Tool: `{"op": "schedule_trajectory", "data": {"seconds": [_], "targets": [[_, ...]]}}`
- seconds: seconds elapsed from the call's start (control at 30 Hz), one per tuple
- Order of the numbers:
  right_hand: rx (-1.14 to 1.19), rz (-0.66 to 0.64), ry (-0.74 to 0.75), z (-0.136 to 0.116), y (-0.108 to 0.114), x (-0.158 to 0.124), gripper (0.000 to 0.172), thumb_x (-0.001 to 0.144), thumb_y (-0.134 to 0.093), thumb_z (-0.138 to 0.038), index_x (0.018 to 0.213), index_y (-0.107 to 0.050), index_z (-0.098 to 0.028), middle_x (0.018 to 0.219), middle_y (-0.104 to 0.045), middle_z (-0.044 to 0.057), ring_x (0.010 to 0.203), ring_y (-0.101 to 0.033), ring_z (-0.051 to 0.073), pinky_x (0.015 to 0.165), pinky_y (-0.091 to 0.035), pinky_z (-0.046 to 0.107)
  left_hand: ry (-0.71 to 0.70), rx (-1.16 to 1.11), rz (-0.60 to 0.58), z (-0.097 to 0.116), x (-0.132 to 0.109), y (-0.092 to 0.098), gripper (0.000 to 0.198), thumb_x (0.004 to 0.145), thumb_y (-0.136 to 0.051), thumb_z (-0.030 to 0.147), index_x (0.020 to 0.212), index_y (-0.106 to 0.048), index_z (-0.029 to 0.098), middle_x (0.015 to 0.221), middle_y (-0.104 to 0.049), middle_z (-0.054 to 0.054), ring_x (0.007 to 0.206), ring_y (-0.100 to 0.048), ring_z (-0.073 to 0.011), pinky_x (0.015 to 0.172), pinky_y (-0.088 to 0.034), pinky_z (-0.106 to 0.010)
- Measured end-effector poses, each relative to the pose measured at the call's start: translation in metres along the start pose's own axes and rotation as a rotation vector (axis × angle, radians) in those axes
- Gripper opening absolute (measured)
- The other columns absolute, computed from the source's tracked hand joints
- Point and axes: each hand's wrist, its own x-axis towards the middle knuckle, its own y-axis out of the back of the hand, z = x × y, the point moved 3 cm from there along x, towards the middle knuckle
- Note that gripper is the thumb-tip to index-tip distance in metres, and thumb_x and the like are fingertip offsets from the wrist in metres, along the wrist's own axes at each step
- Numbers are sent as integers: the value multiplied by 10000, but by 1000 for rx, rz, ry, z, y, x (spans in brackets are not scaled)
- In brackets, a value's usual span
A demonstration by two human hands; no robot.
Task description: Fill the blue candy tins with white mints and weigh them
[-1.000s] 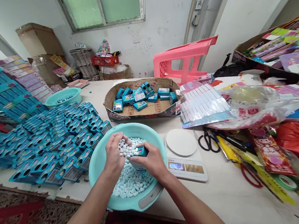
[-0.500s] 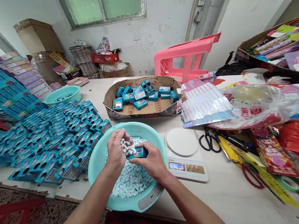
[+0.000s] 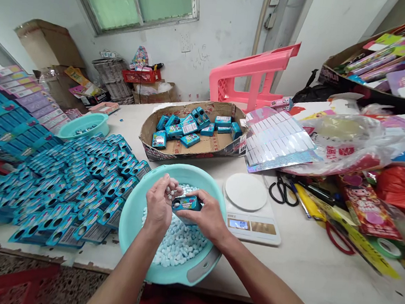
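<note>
My right hand (image 3: 211,216) grips a small blue candy box (image 3: 186,203), its printed top turned up and a round hole at its left end. Close beside that hole, my left hand (image 3: 159,204) is cupped with fingers curled, a few pale mint candies (image 3: 171,195) at its fingertips. Both hands are above a turquoise basin (image 3: 133,224), where a heap of white and pale blue candies (image 3: 181,245) lies. My fingers hide part of the box and of the left palm.
Many blue boxes (image 3: 92,203) stand in rows left of the basin. Behind it, a cardboard tray (image 3: 210,145) holds several more. A white scale (image 3: 246,194) sits at right, near black scissors (image 3: 284,191), a yellow knife (image 3: 307,200) and plastic bags (image 3: 354,142).
The candies showing in my left hand have become fewer. My right hand has turned the box so that its printed top and hole face up more.
</note>
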Motion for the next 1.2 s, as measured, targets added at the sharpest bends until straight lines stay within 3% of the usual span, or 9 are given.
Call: {"op": "schedule_trajectory", "data": {"seconds": [0.23, 0.5, 0.63, 0.73, 0.8, 0.87, 1.0, 1.1, 1.2], "targets": [[31, 21, 7, 5, 0, 0, 426, 552, -828, -342, 923, -659, -221, 896, -659, -1, 854, -614, 194, 786, -461, 314, -112, 42, -26, 4, -2, -2, 149, 749, -630, 307, 732, -582, 166, 690, -570, 14, 624, -578, -122, 636, -489, -274], [36, 14, 8, 5, 2, -3, 428, 544, -829, -353, 912, -663, -212, 885, -660, 0, 842, -606, 193, 781, -462, 317, -137, 51, -82, 10, -4, -1, 143, 746, -618, 297, 716, -583, 161, 685, -593, 12, 664, -610, -127, 741, -497, -295], [69, 17, 9, 7, 3, -3, 439, 529, -831, -360, 908, -668, -211, 909, -660, 6, 867, -604, 193, 812, -463, 325, -108, 100, 3, 12, -1, 19, 180, 712, -640, 334, 722, -573, 168, 681, -602, 16, 684, -621, -133, 786, -494, -317], [128, 7, -24, 9, 2, -3, 468, 512, -831, -375, 919, -669, -209, 871, -657, -2, 823, -602, 182, 762, -480, 308, -27, 291, 71, 8, 3, 46, 251, 673, -681, 383, 744, -581, 163, 696, -608, 1, 695, -619, -147, 750, -492, -301], [208, -7, -48, 7, 1, -4, 479, 493, -837, -369, 911, -670, -205, 832, -649, -15, 778, -600, 167, 725, -485, 290, 34, 505, 45, 6, 1, 61, 306, 664, -686, 434, 761, -593, 159, 734, -619, -21, 706, -614, -164, 708, -485, -286], [331, -16, -81, 3, 5, -4, 489, 474, -844, -352, 905, -668, -203, 789, -639, -30, 732, -598, 153, 690, -487, 274, 60, 744, -78, 5, -5, 72, 331, 690, -658, 480, 775, -608, 163, 774, -628, -38, 734, -609, -183, 696, -479, -285], [557, 103, -108, -3, 42, -2, 489, 505, -833, -326, 947, -657, -215, 727, -637, -45, 660, -594, 135, 627, -492, 256, -1, 1178, -394, 6, -28, 82, 290, 782, -562, 493, 813, -626, 212, 819, -652, -27, 759, -602, -198, 719, -464, -290], [494, 333, -25, 5, 94, 5, 485, 539, -824, -315, 981, -647, -222, 808, -664, -24, 713, -615, 149, 671, -508, 276, -65, 1337, -450, 4, -39, 87, 260, 810, -522, 483, 840, -626, 247, 849, -670, -9, 762, -615, -199, 719, -463, -284], [268, 517, 7, 32, 138, 13, 507, 547, -820, -349, 998, -645, -199, 888, -675, 17, 805, -629, 187, 755, -512, 333, -86, 1343, -462, 2, -38, 87, 261, 811, -506, 491, 844, -627, 261, 861, -681, -3, 786, -628, -204, 697, -472, -269]]}}
